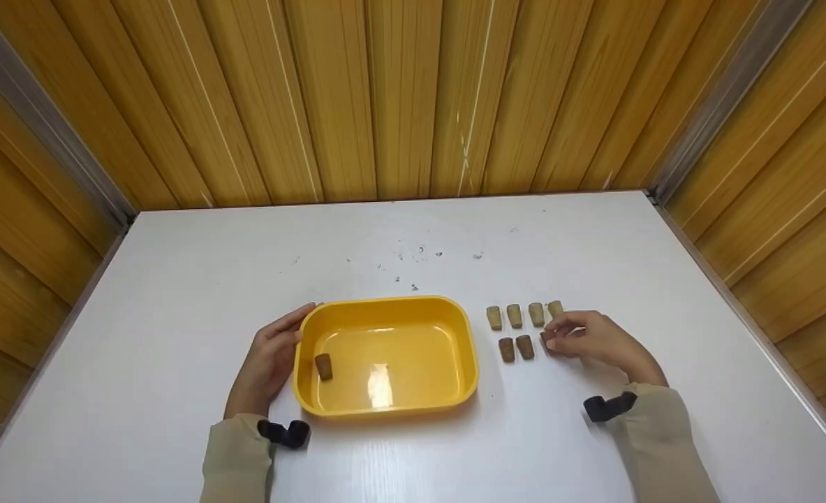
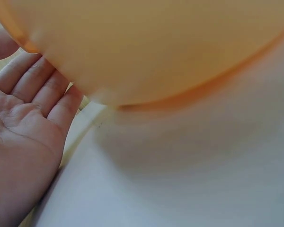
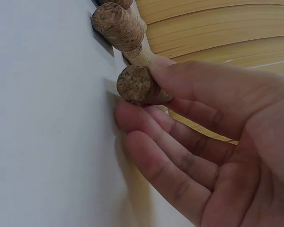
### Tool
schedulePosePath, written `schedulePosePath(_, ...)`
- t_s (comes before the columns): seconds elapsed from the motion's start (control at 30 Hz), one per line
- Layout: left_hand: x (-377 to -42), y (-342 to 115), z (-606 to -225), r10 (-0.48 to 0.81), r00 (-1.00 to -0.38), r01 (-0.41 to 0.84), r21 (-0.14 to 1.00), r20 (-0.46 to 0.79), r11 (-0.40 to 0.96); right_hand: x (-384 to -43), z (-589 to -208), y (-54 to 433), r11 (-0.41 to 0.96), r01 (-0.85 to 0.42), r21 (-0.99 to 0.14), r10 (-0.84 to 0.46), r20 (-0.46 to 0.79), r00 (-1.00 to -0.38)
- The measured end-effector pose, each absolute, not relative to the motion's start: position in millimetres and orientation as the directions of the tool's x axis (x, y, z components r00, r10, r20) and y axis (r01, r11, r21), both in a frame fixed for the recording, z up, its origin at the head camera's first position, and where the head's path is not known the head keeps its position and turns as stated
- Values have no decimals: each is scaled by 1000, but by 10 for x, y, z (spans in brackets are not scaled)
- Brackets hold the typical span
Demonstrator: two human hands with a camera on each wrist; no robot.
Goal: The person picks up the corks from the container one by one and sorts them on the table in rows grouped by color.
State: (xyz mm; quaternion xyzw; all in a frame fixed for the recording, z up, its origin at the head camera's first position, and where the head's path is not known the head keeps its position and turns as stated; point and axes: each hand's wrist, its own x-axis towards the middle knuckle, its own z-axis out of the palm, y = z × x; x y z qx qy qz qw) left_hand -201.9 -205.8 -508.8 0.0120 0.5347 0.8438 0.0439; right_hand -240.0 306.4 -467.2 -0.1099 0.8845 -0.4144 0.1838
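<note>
A yellow tray [image 1: 385, 413] with rounded corners sits on the white table. My left hand [image 1: 273, 356] holds its left side, thumb at the rim; in the left wrist view the fingers [image 2: 42, 82] run up under the tray's edge, their tips hidden. One brown cork [image 1: 324, 367] lies inside the tray near the left wall. To the tray's right, my right hand [image 1: 598, 342] pinches another brown tapered cork [image 3: 135, 85] between thumb and fingertips. Two more brown corks [image 1: 516, 348] lie just left of that hand. Behind them is a row of several paler corks [image 1: 514, 316], the rightmost beside my fingers.
The white table [image 1: 210, 279] has small dark marks [image 1: 416, 255] beyond the tray. Yellow wood-look panels [image 1: 399, 98] rise behind it and at both sides. A black wrist device [image 1: 287, 433] sits at each cuff.
</note>
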Motion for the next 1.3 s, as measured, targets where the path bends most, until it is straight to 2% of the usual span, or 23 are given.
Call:
schedulePosePath(0.53, -2024, -2055, -5096, 87, -995, -78, 899, -45, -431, -2409, -4678, 3034, 719, -43, -694, -300, -253, -920)
schedulePosePath(1.03, -2015, -2072, -5080, 120, -993, -68, 904, -18, -422, -2393, -4649, 3076, 707, -89, -702, -342, -229, -911)
schedulePosePath(1.3, -2016, -2068, -5094, 115, -993, -58, 913, -13, -403, -2399, -4647, 3089, 725, -71, -685, -306, -228, -924)
